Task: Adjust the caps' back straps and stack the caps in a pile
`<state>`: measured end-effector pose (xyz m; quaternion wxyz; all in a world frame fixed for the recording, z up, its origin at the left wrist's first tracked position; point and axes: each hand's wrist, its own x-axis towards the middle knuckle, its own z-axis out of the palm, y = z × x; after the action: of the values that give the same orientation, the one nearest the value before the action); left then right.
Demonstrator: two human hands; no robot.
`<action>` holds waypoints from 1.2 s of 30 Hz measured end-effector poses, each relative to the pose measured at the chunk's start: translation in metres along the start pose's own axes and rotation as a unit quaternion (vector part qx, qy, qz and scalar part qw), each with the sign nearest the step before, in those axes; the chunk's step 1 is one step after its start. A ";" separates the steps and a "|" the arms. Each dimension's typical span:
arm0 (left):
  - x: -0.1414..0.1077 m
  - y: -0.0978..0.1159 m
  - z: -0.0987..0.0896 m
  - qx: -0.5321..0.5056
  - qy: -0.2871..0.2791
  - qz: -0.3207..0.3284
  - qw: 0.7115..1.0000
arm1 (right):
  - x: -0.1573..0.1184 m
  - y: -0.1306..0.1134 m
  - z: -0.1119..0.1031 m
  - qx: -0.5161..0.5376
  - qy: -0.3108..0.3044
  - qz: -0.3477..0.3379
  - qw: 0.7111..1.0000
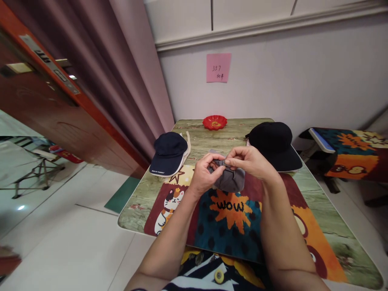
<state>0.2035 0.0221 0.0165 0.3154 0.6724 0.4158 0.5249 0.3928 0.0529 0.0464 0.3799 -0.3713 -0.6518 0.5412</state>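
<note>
Above the middle of the table, both hands work on a grey cloth cap [230,180] whose rounded lower part hangs below the fingers. My left hand [207,171] is closed on its near left edge, thumb and fingers pinching the fabric. From the other side, my right hand [248,159] pinches a narrow strap-like piece at the cap's upper edge. The fingers hide the small details there. To the left lies a navy cap [169,151] with a pale-edged brim, a light strap showing behind it. On the right sits a black cap [273,143].
The wood-patterned table [136,206] carries a colourful mat [230,226] printed with "WOW". A red scalloped dish [215,122] stands at the far edge, near the wall. A pink note [218,68] hangs above it. Curtain [133,68] and door [60,105] are left; another table [351,151] is right.
</note>
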 end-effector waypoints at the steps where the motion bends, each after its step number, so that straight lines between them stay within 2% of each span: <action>1: 0.000 0.001 0.000 -0.002 -0.001 -0.003 1.000 | 0.001 0.001 0.000 0.015 0.010 0.003 1.000; 6: 0.000 0.007 0.000 -0.022 0.007 -0.026 0.999 | 0.008 0.004 0.006 0.037 0.047 -0.012 0.998; 11: 0.000 0.003 0.001 -0.096 0.023 -0.084 0.992 | 0.016 0.009 0.018 0.061 0.087 -0.037 0.994; 13: 0.000 0.001 -0.001 -0.133 0.039 -0.103 0.985 | 0.017 0.011 0.020 0.061 0.075 -0.045 0.994; 17: 0.000 -0.001 -0.004 -0.173 0.067 -0.120 0.975 | 0.014 0.010 0.014 -0.006 -0.011 -0.069 0.998; 20: 0.001 -0.002 -0.005 -0.146 0.080 -0.105 0.980 | 0.012 0.008 0.013 -0.041 -0.018 -0.081 0.996; 24: 0.002 -0.002 -0.007 -0.062 0.100 -0.058 0.991 | 0.013 0.006 0.019 -0.054 0.020 -0.091 0.994; 27: 0.002 0.000 -0.011 -0.042 0.118 -0.053 0.991 | 0.014 0.007 0.020 -0.082 0.050 -0.083 0.992; 30: 0.002 0.003 -0.013 -0.086 0.137 -0.107 0.981 | 0.014 0.008 0.020 -0.121 0.072 -0.091 0.986; 33: 0.001 0.007 -0.013 -0.134 0.091 -0.193 0.968 | 0.013 0.005 0.020 -0.155 0.068 -0.110 0.979; 36: 0.001 0.009 -0.011 -0.178 0.048 -0.241 0.953 | 0.012 0.002 0.022 -0.188 0.063 -0.130 0.971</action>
<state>0.1954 0.0189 0.0278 0.5266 0.4590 0.4799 0.5308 0.3678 0.0542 0.0422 0.4107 -0.3811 -0.7595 0.3305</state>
